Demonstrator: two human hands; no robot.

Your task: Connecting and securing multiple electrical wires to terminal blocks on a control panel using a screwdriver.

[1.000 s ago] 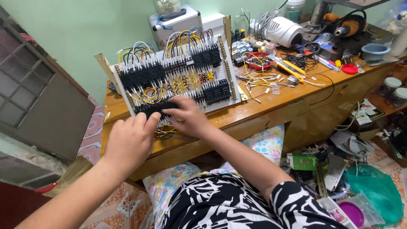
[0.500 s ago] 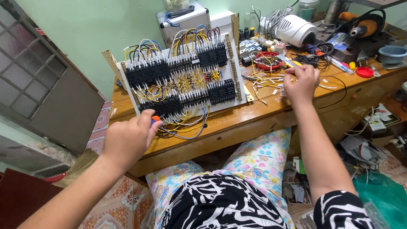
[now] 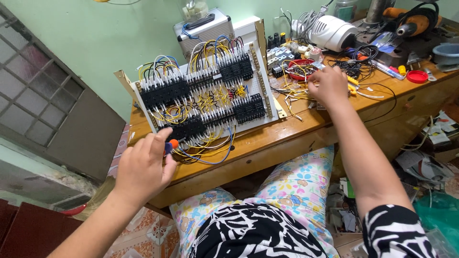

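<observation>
A white wiring panel [image 3: 210, 100] with rows of black terminal blocks and yellow, blue and black wires leans on the wooden bench [image 3: 267, 138]. My left hand [image 3: 143, 169] is closed around a small screwdriver [image 3: 170, 145] with an orange and blue handle, just below the panel's lower left corner. My right hand [image 3: 327, 86] is stretched out to the right of the panel, fingers pinching down into a pile of loose yellow and white wire pieces [image 3: 294, 91]. Whether it holds a piece is hidden by the fingers.
A small red bowl [image 3: 299, 69] sits behind the wire pile. A white power tool [image 3: 334, 31], an orange and black tool [image 3: 411, 21], a red lid [image 3: 417, 76] and a silver case [image 3: 205, 28] crowd the back of the bench. Clutter covers the floor at right.
My right hand left the panel's lower edge and swung right to the loose wire pile. My left hand stayed by the panel's lower left corner with the screwdriver.
</observation>
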